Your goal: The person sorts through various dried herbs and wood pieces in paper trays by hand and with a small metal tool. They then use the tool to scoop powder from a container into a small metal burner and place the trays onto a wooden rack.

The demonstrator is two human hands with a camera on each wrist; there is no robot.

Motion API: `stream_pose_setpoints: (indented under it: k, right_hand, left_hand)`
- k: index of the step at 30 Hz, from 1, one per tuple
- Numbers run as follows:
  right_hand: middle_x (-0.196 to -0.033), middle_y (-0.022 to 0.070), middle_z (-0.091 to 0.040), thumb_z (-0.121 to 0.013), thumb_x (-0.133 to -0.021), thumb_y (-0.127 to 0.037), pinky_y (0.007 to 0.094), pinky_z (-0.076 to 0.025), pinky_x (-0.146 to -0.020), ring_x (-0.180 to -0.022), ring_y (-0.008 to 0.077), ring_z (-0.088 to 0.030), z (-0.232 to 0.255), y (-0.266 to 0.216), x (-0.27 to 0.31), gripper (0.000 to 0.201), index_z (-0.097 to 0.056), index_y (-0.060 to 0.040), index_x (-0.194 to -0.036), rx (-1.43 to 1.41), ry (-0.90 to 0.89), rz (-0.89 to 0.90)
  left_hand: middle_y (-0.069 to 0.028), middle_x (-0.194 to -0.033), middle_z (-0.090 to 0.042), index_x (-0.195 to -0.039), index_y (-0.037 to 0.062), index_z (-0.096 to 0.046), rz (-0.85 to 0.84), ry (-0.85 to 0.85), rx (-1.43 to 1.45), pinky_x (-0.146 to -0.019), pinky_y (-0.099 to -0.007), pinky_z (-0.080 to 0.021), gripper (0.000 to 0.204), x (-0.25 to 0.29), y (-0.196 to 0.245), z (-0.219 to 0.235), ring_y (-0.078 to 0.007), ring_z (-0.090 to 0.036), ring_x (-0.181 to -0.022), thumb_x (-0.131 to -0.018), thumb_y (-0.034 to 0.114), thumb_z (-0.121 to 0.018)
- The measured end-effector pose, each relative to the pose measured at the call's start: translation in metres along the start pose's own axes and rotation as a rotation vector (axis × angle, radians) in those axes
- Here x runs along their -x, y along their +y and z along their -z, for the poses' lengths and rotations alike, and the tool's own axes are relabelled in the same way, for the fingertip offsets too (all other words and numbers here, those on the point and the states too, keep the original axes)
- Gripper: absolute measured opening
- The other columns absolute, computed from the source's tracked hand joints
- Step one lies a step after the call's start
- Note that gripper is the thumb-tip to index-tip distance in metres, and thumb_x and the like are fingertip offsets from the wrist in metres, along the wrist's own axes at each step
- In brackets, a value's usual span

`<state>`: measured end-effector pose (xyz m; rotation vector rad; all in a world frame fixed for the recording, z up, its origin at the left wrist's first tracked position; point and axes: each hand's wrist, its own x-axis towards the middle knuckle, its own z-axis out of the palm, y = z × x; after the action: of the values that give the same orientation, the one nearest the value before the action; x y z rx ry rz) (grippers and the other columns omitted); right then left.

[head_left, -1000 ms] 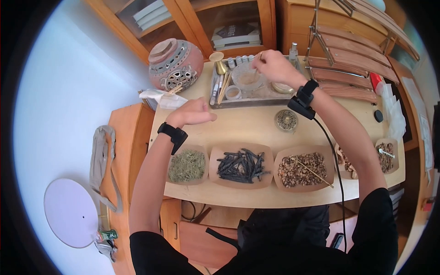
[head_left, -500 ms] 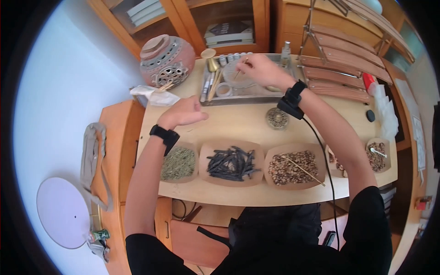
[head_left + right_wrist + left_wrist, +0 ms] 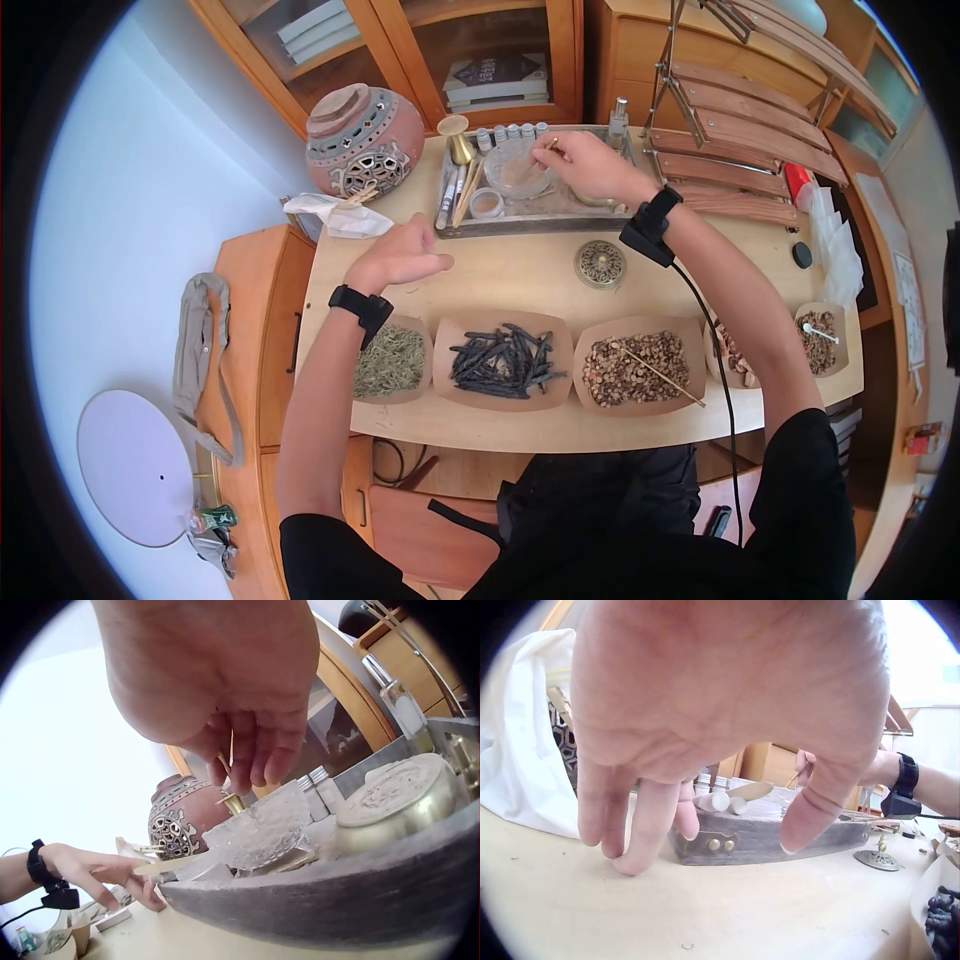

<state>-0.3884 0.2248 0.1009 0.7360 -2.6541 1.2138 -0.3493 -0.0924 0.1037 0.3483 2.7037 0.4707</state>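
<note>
In the head view my right hand point(image 3: 597, 168) is over the long grey tray point(image 3: 540, 228), pinching a thin stick point(image 3: 549, 146) between thumb and fingertips. Below those fingertips stands a textured clear glass bowl point(image 3: 520, 182) with light brown powder in it. The right wrist view shows the bowl's wall point(image 3: 259, 829) under the fingers, beside a round brass pot point(image 3: 397, 802) topped with a pale powdery surface. My left hand point(image 3: 397, 258) holds nothing. Its fingers are relaxed and hang close over the tabletop, near the tray's left front corner.
Along the table's near edge lie paper trays of green dried herb point(image 3: 392, 362), dark pods point(image 3: 505, 360) and brown pieces point(image 3: 640, 372). A brass openwork lid point(image 3: 600, 264) sits before the tray. Left of it is a clay jar point(image 3: 365, 140); a slatted wooden rack point(image 3: 745, 130) stands right.
The head view has shifted, with the table sliding left in it. My right hand moves about over the glass bowl with the stick, lately a little to the right. My left hand stays nearly still.
</note>
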Motion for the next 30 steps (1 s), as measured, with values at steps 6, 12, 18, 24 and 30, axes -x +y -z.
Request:
stream_pose_setpoints:
  k: [6, 12, 18, 24, 30]
  right_hand:
    - [-0.097, 0.013, -0.071, -0.055, -0.104, -0.018, 0.0353, -0.051, -0.084, -0.092, 0.024, -0.067, -0.007, -0.003, 0.003, 0.023, -0.067, 0.0007, -0.108, -0.043, -0.069, 0.085]
    - [-0.103, 0.0163, -0.07, -0.053, -0.102, -0.014, 0.0407, -0.052, -0.088, -0.099, 0.0326, -0.066, 0.014, -0.008, 0.01, 0.021, -0.068, -0.0002, -0.107, 0.02, -0.012, 0.183]
    - [-0.106, 0.0168, -0.07, -0.054, -0.101, -0.015, 0.0416, -0.051, -0.09, -0.103, 0.0337, -0.065, 0.013, 0.004, 0.015, 0.02, -0.069, -0.0017, -0.107, 0.108, -0.045, 0.203]
    - [-0.103, 0.0157, -0.071, -0.056, -0.102, -0.017, 0.0392, -0.052, -0.088, -0.098, 0.0303, -0.067, 0.007, -0.01, 0.01, 0.022, -0.069, -0.0006, -0.11, 0.009, -0.133, 0.186]
    - [-0.102, 0.0157, -0.072, -0.055, -0.101, -0.015, 0.039, -0.053, -0.088, -0.096, 0.0312, -0.068, 0.006, 0.015, -0.006, 0.023, -0.069, 0.0005, -0.111, -0.049, 0.007, 0.072]
  left_hand:
    - [-0.0259, -0.113, -0.067, -0.139, -0.0009, -0.048, 0.053, 0.084, 0.148, -0.094, -0.0399, -0.049, 0.077, 0.007, -0.004, 0.003, -0.0364, -0.065, -0.106, -0.076, 0.034, -0.075]
    - [-0.0265, -0.134, -0.055, -0.142, 0.0072, -0.05, -0.265, 0.491, -0.202, -0.104, -0.0468, -0.045, 0.071, 0.018, 0.002, -0.016, -0.0403, -0.053, -0.125, -0.078, 0.025, -0.075]
    - [-0.0261, -0.155, -0.034, -0.145, 0.0129, -0.049, -0.503, 0.531, -0.422, -0.115, -0.0535, -0.033, 0.074, 0.027, 0.053, -0.034, -0.043, -0.034, -0.144, -0.077, 0.021, -0.077]
    - [-0.0258, -0.16, -0.024, -0.146, 0.0136, -0.05, -0.515, 0.485, -0.481, -0.12, -0.0621, -0.02, 0.074, 0.019, 0.072, -0.055, -0.0441, -0.024, -0.148, -0.079, 0.025, -0.077]
    - [-0.0261, -0.161, -0.022, -0.149, 0.012, -0.047, -0.486, 0.494, -0.429, -0.12, -0.0626, -0.018, 0.076, 0.027, 0.073, -0.057, -0.0446, -0.022, -0.149, -0.08, 0.027, -0.077]
